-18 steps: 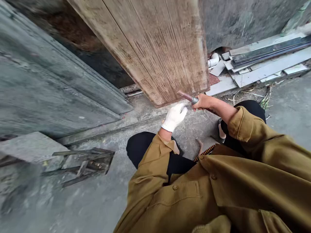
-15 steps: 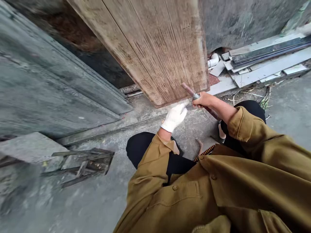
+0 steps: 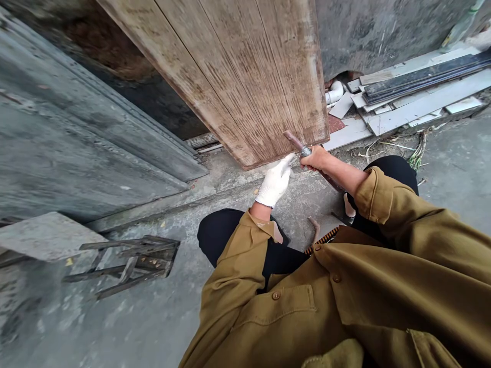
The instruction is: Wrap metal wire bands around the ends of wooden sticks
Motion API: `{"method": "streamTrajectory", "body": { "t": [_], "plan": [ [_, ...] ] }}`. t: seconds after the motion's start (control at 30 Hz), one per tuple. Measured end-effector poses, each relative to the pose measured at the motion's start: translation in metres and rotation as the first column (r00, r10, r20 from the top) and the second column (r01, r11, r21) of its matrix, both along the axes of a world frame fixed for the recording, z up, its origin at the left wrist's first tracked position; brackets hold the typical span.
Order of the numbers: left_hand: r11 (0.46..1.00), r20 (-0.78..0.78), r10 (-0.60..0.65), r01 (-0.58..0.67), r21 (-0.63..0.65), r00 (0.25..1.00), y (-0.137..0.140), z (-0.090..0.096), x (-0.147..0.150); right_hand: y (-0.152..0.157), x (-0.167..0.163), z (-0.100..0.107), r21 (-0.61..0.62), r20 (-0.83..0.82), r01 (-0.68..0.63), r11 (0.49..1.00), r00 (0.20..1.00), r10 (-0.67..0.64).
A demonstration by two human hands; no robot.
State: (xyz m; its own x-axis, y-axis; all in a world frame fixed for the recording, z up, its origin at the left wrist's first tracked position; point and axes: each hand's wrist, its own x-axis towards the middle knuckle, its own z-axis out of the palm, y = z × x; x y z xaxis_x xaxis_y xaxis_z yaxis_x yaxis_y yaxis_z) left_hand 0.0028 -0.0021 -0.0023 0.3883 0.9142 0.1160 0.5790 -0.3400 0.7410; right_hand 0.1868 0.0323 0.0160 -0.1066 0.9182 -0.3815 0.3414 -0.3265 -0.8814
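Note:
My right hand (image 3: 315, 157), bare, is closed around a brownish wooden stick (image 3: 293, 138) with a silvery coil of wire (image 3: 306, 152) wound on it just ahead of my fist. The stick's far end points up and left over the lower part of a weathered plank panel (image 3: 245, 87); its other end runs back below my forearm. My left hand (image 3: 274, 183) wears a white knitted glove and is just left of the coil. Its index finger stretches toward the stick, and a blurred digit shows below, apart from it. I make out nothing in the glove.
White and dark strips (image 3: 418, 89) lie stacked along the wall at right, near a white pipe elbow (image 3: 336, 92). A grey wooden panel (image 3: 95, 133) leans at left. A small wooden stool (image 3: 134, 263) lies on the concrete. A bent stick (image 3: 314, 229) is between my feet.
My gloved hand has shifted slightly up, its index finger now straighter beside the stick. My right hand keeps hold of the stick. The view has moved a little.

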Motion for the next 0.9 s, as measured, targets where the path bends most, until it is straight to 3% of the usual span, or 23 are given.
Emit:
{"method": "streamTrajectory", "body": {
  "t": [0.2,0.3,0.4,0.53,0.67,0.9],
  "plan": [
    [0.976,0.352,0.185,-0.128,-0.179,0.918,-0.004,0.016,0.001,0.008,0.013,-0.001,-0.061,-0.23,0.095,0.994,0.967,-0.106],
    [0.964,0.431,0.168,-0.057,-0.259,0.886,-0.005,0.019,0.002,0.006,0.012,-0.003,-0.088,-0.291,0.079,0.993,0.951,-0.101],
    [0.941,0.472,0.135,0.037,-0.336,0.871,-0.005,0.015,0.006,-0.004,0.002,-0.001,-0.042,-0.356,-0.006,0.999,0.935,-0.01],
    [0.926,0.479,0.14,0.057,-0.373,0.866,-0.003,0.011,0.007,-0.014,-0.005,0.005,0.08,-0.401,-0.128,0.989,0.904,0.15],
    [0.936,0.371,0.114,0.025,-0.35,0.922,-0.005,0.013,0.007,-0.015,-0.003,0.006,0.092,-0.345,-0.179,0.98,0.917,0.2],
    [0.969,0.208,0.062,-0.009,-0.246,0.976,-0.008,0.017,0.011,-0.018,-0.01,0.004,0.087,-0.2,-0.086,0.992,0.974,0.102]
  ]
}}
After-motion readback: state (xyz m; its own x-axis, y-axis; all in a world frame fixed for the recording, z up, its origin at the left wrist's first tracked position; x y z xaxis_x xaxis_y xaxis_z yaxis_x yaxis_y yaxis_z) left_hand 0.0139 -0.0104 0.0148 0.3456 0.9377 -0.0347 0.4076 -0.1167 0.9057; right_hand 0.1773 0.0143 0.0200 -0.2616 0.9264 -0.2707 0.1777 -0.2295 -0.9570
